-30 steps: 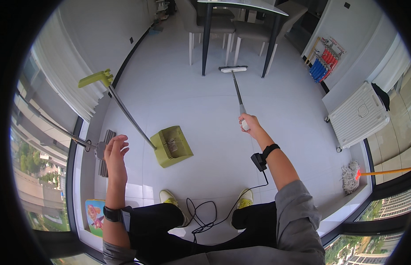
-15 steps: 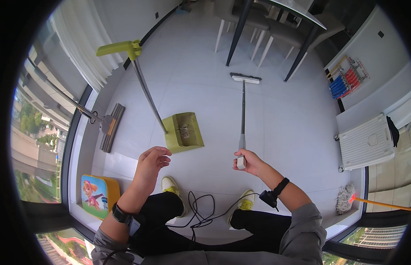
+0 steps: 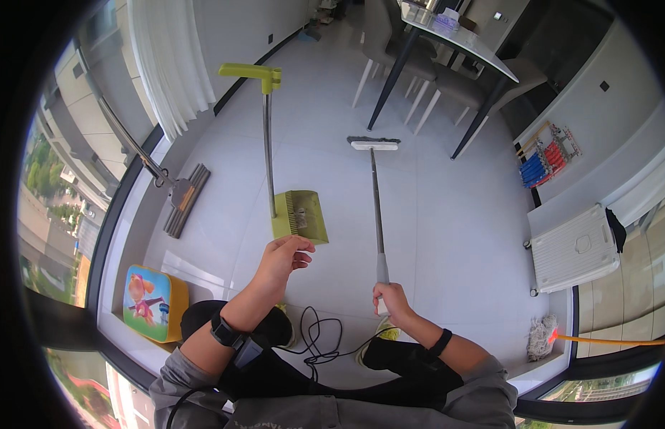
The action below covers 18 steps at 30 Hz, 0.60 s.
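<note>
My right hand (image 3: 394,303) is wrapped round the grip of a long-handled floor brush (image 3: 377,207). Its white head with dark grey bristles rests on the floor ahead, just short of a table leg. My left hand (image 3: 284,261) hangs in the air with loosely curled fingers and nothing visible in them. Just beyond it stands a green dustpan (image 3: 314,214) with a comb-toothed edge, its grey pole and green top handle upright. Some greyish debris (image 3: 301,218) lies inside the pan. From this angle the left hand covers part of the pan's near edge.
A grey-headed mop (image 3: 187,200) leans by the left window, near a yellow cartoon-printed box (image 3: 155,304). Ahead are a table (image 3: 482,53) and grey chairs (image 3: 411,64). A white suitcase (image 3: 574,250) and string mop (image 3: 541,337) stand right. Black cable (image 3: 318,339) loops between my feet.
The brush head has shifted left relative to the table leg, and my right hand has come closer to my body. My left hand has moved right, in front of the dustpan. The view has shifted.
</note>
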Motion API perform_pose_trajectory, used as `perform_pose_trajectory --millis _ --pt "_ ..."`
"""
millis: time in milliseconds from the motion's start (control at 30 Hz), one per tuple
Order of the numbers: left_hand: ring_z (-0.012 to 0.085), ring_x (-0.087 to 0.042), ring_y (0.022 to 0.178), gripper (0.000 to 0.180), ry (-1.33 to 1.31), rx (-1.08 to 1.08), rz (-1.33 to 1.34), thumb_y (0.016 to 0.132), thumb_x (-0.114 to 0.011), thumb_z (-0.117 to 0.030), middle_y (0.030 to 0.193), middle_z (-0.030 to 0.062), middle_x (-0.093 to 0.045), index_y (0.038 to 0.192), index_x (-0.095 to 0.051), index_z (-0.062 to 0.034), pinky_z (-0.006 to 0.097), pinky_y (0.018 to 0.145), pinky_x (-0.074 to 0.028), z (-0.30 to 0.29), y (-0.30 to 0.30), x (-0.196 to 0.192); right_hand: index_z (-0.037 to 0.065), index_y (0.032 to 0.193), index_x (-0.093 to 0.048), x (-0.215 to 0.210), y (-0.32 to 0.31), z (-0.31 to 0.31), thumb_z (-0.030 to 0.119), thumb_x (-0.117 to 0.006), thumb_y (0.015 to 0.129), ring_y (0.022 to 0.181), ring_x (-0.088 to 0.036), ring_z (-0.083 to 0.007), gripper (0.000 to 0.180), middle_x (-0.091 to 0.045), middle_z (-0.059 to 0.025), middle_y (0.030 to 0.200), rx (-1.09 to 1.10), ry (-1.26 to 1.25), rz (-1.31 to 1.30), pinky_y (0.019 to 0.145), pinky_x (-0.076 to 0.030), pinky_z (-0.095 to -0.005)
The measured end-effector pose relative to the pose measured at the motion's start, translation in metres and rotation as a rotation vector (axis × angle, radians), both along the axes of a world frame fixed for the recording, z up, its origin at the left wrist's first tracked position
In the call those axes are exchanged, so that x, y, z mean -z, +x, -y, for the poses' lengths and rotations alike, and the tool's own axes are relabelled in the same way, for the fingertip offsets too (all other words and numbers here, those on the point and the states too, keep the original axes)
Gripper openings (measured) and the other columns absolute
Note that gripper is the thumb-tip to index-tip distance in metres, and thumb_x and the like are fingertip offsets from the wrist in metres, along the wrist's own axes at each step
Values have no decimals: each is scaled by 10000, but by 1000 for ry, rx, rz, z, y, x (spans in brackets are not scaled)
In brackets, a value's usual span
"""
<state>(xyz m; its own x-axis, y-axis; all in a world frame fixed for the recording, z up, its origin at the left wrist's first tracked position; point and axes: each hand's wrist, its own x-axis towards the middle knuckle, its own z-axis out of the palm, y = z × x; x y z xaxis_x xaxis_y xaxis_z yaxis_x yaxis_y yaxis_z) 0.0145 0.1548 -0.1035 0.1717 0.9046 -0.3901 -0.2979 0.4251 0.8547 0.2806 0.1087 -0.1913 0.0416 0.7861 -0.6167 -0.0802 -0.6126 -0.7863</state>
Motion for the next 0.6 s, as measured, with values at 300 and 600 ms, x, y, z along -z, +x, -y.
perform_pose_trajectory --millis 300,600 --pt "141 -550 723 195 -13 -29 -141 855 -533 -188 854 53 -620 873 -629 -19 272 700 -450 -24 6 21 15 737 -569 -3 -10 -151 144 -588 661 452 -498 -166 151 -521 -56 576 -137 74 100 409 -411 -293" --pt "133 -544 713 185 75 -61 -212 848 -544 -177 816 54 -635 835 -634 -16 265 688 -440 -32 2 24 83 854 -557 41 -13 -217 183 -582 698 453 -437 -124 187 -494 -11 583 -55 -42 87 421 -367 -271"
